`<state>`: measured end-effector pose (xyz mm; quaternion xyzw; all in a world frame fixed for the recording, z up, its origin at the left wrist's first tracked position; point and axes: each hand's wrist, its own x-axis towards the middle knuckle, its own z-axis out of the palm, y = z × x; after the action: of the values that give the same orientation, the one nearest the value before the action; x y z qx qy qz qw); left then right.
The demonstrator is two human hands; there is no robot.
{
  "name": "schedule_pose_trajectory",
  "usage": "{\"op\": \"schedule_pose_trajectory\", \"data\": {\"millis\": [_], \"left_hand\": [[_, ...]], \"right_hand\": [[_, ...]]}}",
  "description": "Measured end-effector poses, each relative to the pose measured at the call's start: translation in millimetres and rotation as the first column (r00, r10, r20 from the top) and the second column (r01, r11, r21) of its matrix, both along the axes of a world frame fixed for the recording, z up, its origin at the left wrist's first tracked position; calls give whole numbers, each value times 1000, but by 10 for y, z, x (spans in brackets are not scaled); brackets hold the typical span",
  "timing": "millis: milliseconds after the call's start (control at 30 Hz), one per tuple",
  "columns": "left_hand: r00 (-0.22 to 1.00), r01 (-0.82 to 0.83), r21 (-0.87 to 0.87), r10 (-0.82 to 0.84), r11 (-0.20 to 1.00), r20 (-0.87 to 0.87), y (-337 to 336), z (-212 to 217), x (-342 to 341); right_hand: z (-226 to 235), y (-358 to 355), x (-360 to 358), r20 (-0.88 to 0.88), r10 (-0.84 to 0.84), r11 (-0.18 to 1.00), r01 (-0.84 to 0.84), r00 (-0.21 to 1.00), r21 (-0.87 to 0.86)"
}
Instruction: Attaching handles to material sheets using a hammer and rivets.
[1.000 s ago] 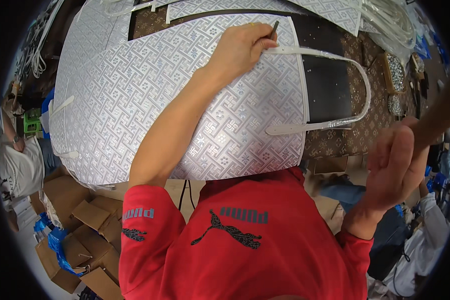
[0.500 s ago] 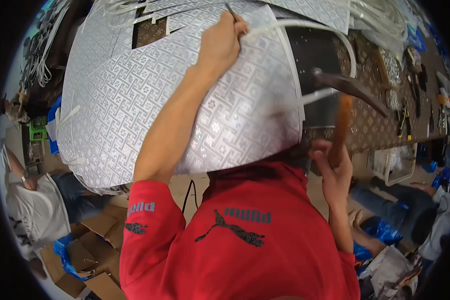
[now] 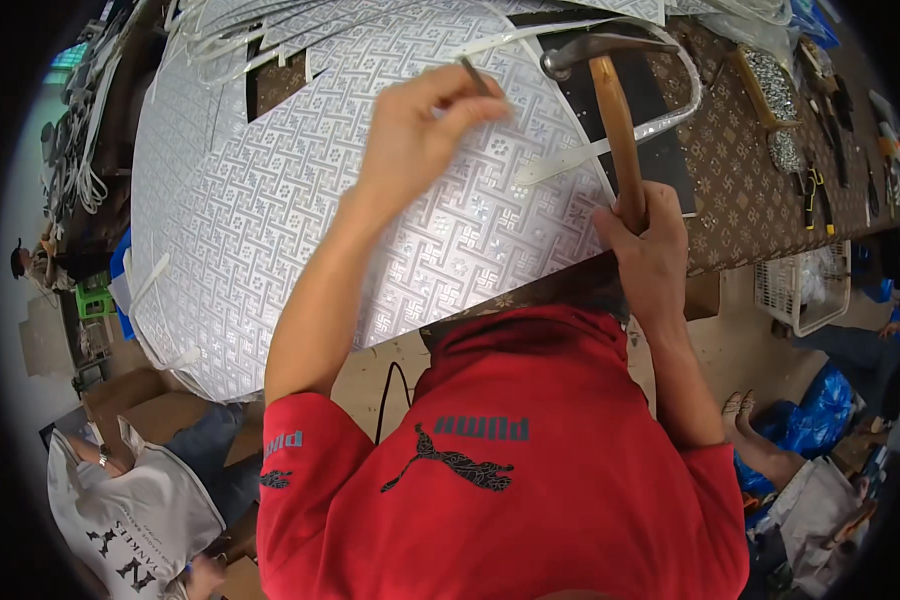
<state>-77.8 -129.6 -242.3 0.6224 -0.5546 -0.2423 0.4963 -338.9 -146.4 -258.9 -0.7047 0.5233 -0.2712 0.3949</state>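
In the upper middle of the frame, the left hand (image 3: 420,130) is held over a large silvery-white patterned sheet (image 3: 310,200). Its thumb and fingers are closed together around a short dark rod (image 3: 474,77), whose upper end points to the upper left. The fingertips are somewhat blurred, so I cannot tell whether the lower end of the rod touches the sheet.

The right hand (image 3: 652,250), at right of the centre, has its fingers wrapped around the wooden handle of a hammer (image 3: 621,140). The handle goes upward, and the metal head is in the upper right part of the frame, in front of the sheet's right edge and a black board (image 3: 667,180).

The sheet fills the upper left and upper centre, spread on a table with a brown patterned cover (image 3: 735,225). A white strap (image 3: 560,161) makes a loop beyond the right edge of the sheet, and both its ends lie upon the sheet.

In the upper right stand a tray of small metal pieces (image 3: 767,88) and, below it, yellow-handled pliers (image 3: 817,200). In the lower left sits a person in a white shirt (image 3: 155,500).
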Motion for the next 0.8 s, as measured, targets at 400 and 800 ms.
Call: {"op": "schedule_pose_trajectory", "data": {"millis": [400, 800], "left_hand": [[977, 191, 113, -178, 975, -117, 156, -295, -210], [973, 196, 2, -195, 981, 122, 157, -323, -331]], "right_hand": [[237, 267, -329, 125, -28, 987, 8, 992, 160], [447, 370, -473, 74, 14, 988, -26, 997, 153]]}}
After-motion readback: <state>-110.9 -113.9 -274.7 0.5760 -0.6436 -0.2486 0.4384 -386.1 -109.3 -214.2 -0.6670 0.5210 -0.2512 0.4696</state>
